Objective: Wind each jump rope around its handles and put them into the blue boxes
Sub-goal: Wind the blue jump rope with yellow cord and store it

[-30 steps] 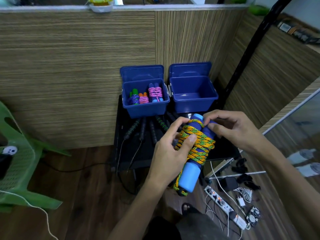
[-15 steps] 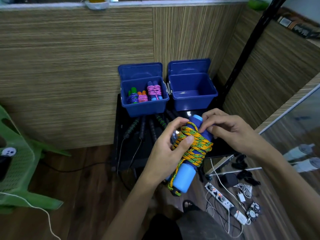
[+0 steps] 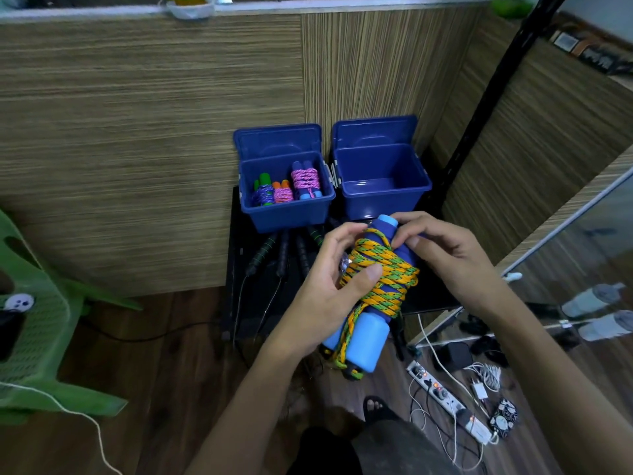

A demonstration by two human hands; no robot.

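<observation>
I hold a jump rope (image 3: 380, 279) with blue handles and an orange-green cord wound around them, in front of the two blue boxes. My left hand (image 3: 329, 289) grips the bundle from the left, thumb pressed on the cord. My right hand (image 3: 442, 248) pinches the upper end of the handles. The left blue box (image 3: 287, 214) holds three wound ropes. The right blue box (image 3: 383, 197) looks empty. Both lids stand open against the wall.
Dark-handled jump ropes (image 3: 284, 252) lie on the black stand (image 3: 236, 269) in front of the boxes. A green plastic chair (image 3: 37, 323) stands at left. A power strip (image 3: 445, 399) and cables lie on the floor at right, beside a glass panel (image 3: 582, 255).
The hands and the wound rope have stayed in nearly the same place; my right fingers shifted slightly on the upper end of the handles.
</observation>
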